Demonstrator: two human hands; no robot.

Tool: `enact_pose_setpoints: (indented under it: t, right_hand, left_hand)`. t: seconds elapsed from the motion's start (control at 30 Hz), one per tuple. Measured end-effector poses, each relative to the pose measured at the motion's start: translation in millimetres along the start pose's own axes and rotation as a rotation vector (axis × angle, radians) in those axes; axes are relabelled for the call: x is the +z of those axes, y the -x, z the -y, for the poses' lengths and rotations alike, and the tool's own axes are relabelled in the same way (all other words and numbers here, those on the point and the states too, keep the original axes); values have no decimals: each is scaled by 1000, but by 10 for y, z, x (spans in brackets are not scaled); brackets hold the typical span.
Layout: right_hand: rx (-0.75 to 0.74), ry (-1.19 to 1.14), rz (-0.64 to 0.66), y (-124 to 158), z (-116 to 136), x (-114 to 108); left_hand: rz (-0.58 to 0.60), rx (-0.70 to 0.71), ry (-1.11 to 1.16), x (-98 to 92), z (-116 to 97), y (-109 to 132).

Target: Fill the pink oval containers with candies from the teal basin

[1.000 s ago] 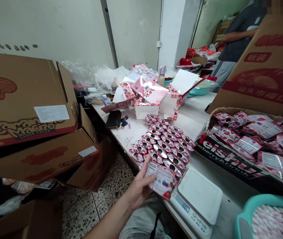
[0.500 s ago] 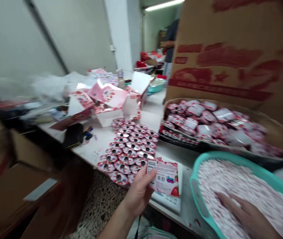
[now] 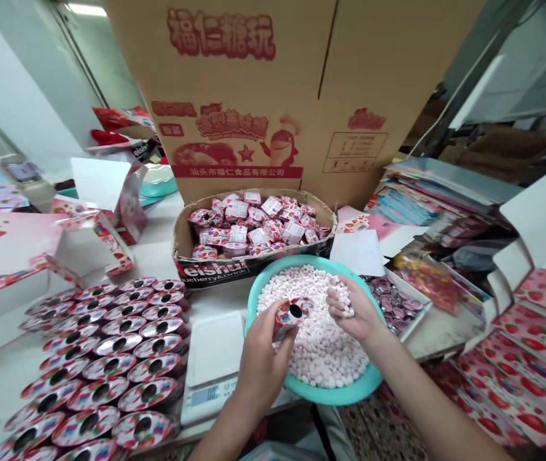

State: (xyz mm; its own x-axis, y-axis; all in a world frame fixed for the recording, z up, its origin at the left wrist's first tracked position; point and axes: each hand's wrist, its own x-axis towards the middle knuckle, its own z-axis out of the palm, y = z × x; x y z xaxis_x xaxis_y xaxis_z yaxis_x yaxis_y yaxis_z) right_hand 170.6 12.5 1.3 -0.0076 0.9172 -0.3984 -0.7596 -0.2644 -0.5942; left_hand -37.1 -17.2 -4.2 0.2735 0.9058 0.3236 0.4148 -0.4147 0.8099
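My left hand is closed around a small strawberry-print carton, its round dark hole facing up, over the left side of a turquoise basin. Small white and pale pink candies fill the basin. Above them, my right hand is curled around a handful of the same candies, a little to the right of the carton. Just left of the basin lies a white digital scale with nothing on its plate. Rows of similar cartons with holes on top stand farther left.
Behind the basin, a cut-down cardboard tray holds many cartons, backed by a tall cardboard box. Right of the basin is a box of purplish caps. Strawberry-print sheets lie at right, and open display boxes at left.
The view has swung right. The carton, seen flat-side before, now shows its hole upward and is over the basin. My right hand has come up out of the candies with a handful.
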Motion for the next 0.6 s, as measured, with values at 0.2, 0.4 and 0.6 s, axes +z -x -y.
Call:
enact_pose_setpoints:
  t: [0.2,0.4,0.6]
  right_hand:
    - [-50,-112,6,60,113,314]
    - [-190,-6,-44,24,-110,537]
    - [-199,109,-66,2,-240,499]
  left_hand:
    - [36,183,-218,135,-62,-70]
    - [64,115,-110,193,-121,-132]
    - [81,3,-21,211,-67,-69]
